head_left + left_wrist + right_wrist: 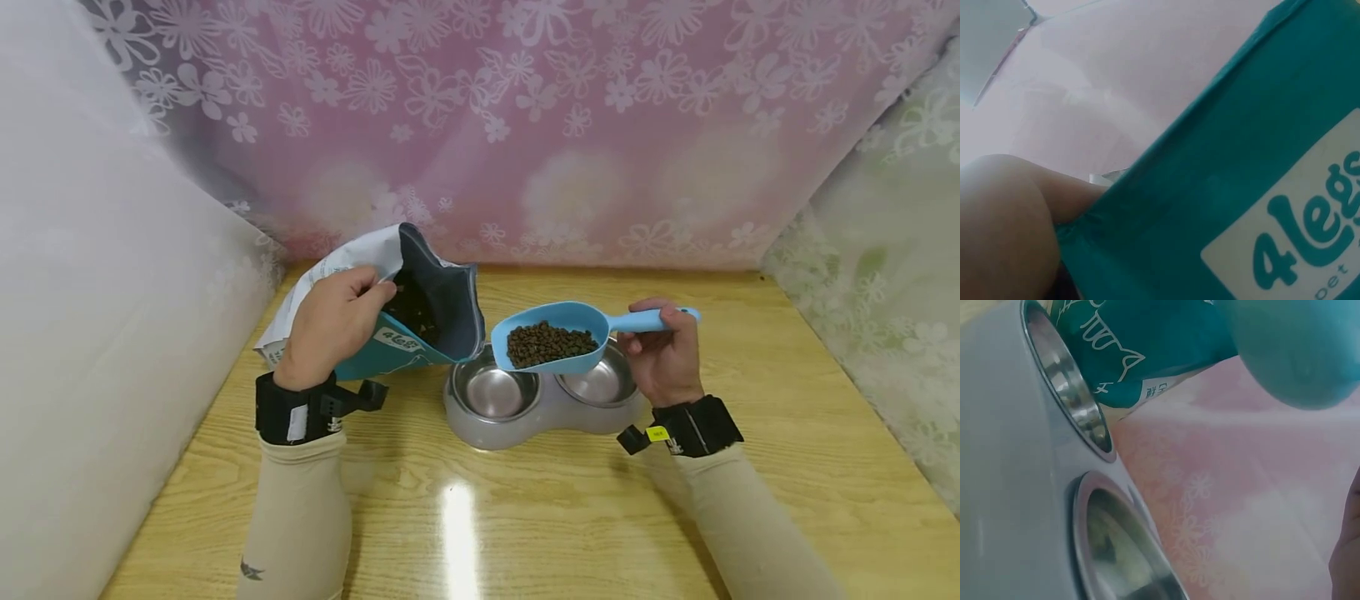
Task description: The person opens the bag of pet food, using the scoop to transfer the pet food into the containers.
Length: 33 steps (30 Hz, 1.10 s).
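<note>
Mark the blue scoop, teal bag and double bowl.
Blue scoop (568, 312): head view, inner back wall.
Teal bag (1229, 150): left wrist view, front panel.
Double bowl (551, 410): head view, base's front middle.

On the bag (1160, 187) there is a white label (1225, 253), and on it the brand "4Legs" can be read in teal letters. Under this name, in smaller letters, stands the word "pet"; what follows is cut by the edge of the left wrist view. In the right wrist view, small marks on a pale strip (1155, 389) of the same bag cannot be read. The writing on the yellow tag (657, 433) of the right wrist strap (705, 427) is too small.
</note>
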Each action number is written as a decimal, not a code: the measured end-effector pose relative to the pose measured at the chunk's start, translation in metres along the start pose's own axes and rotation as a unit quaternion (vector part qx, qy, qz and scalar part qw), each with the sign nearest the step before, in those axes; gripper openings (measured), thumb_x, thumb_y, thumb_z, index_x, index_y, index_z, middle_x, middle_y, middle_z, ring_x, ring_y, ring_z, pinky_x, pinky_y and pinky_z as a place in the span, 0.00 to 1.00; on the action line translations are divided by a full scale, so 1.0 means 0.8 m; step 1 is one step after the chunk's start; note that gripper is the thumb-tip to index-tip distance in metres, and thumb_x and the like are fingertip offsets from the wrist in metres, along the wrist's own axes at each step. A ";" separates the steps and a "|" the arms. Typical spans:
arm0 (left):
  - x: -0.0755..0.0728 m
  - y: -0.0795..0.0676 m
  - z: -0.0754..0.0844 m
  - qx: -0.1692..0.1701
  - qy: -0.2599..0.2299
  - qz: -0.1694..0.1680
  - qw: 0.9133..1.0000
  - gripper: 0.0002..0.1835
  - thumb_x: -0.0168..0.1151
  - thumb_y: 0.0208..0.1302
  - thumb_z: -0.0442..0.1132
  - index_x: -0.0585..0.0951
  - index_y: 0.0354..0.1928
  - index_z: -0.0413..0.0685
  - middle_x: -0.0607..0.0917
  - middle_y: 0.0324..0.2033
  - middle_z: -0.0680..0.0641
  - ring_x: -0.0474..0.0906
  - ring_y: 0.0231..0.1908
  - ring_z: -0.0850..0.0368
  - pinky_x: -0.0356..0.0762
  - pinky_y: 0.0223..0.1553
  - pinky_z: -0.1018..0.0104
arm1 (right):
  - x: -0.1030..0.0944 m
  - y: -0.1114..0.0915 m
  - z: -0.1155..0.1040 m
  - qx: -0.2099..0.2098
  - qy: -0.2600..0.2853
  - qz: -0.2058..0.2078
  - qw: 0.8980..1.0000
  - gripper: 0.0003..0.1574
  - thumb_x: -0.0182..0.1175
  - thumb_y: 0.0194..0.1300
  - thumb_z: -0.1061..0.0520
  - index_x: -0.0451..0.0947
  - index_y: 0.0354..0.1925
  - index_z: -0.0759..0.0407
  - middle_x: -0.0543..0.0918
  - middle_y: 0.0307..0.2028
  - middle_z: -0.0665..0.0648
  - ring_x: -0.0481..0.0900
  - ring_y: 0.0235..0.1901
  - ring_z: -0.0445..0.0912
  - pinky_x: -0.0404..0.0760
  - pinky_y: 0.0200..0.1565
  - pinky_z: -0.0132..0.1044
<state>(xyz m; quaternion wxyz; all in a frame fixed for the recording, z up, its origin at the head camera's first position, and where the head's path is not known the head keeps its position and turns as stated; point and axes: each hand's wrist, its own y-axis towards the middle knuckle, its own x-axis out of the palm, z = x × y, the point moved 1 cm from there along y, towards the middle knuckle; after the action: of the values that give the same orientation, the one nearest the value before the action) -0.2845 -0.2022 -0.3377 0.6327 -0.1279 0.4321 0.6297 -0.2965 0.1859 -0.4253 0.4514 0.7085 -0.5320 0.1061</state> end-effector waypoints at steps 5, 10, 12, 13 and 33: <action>0.000 0.000 -0.001 0.000 -0.001 0.000 1.000 0.23 0.46 0.74 0.52 0.63 0.21 0.47 0.61 0.15 0.45 0.56 0.15 0.48 0.52 0.19 0.62 | -0.004 0.003 0.004 -0.005 -0.020 0.046 0.999 0.23 0.44 0.71 0.58 0.82 0.35 0.71 0.81 0.22 0.60 0.70 0.15 0.44 0.69 0.23 0.32; -0.001 -0.001 -0.001 -0.003 -0.003 0.000 1.000 0.24 0.46 0.74 0.52 0.63 0.21 0.47 0.61 0.15 0.45 0.57 0.15 0.48 0.53 0.18 0.62 | -0.006 0.003 0.007 0.003 -0.045 0.075 0.996 0.21 0.45 0.71 0.58 0.81 0.33 0.69 0.81 0.21 0.58 0.69 0.15 0.43 0.68 0.23 0.32; -0.001 -0.001 0.000 -0.006 -0.006 0.000 1.000 0.24 0.47 0.74 0.53 0.63 0.21 0.47 0.61 0.15 0.45 0.57 0.15 0.48 0.53 0.18 0.62 | -0.007 0.003 0.009 0.007 -0.068 0.081 0.994 0.20 0.46 0.70 0.58 0.80 0.33 0.69 0.81 0.21 0.58 0.70 0.15 0.43 0.68 0.23 0.31; -0.001 -0.001 0.000 -0.006 -0.008 0.000 1.000 0.24 0.47 0.74 0.53 0.63 0.21 0.47 0.61 0.15 0.45 0.57 0.15 0.48 0.53 0.17 0.62 | -0.007 0.002 0.009 0.007 -0.087 0.084 0.993 0.19 0.47 0.70 0.58 0.81 0.33 0.68 0.81 0.20 0.58 0.71 0.15 0.43 0.69 0.23 0.31; -0.001 0.000 0.003 -0.004 -0.019 -0.008 1.000 0.25 0.48 0.73 0.54 0.63 0.21 0.47 0.61 0.15 0.46 0.56 0.13 0.48 0.53 0.16 0.62 | 0.010 -0.008 0.014 -0.057 -0.294 0.050 0.953 0.14 0.53 0.69 0.61 0.80 0.33 0.71 0.79 0.20 0.58 0.72 0.13 0.44 0.72 0.20 0.33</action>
<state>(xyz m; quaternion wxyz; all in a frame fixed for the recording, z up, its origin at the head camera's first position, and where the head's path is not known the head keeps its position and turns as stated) -0.2836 -0.2008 -0.3360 0.6452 -0.1215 0.4167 0.6288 -0.2917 0.1723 -0.4300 0.3085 0.6538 -0.6814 -0.1147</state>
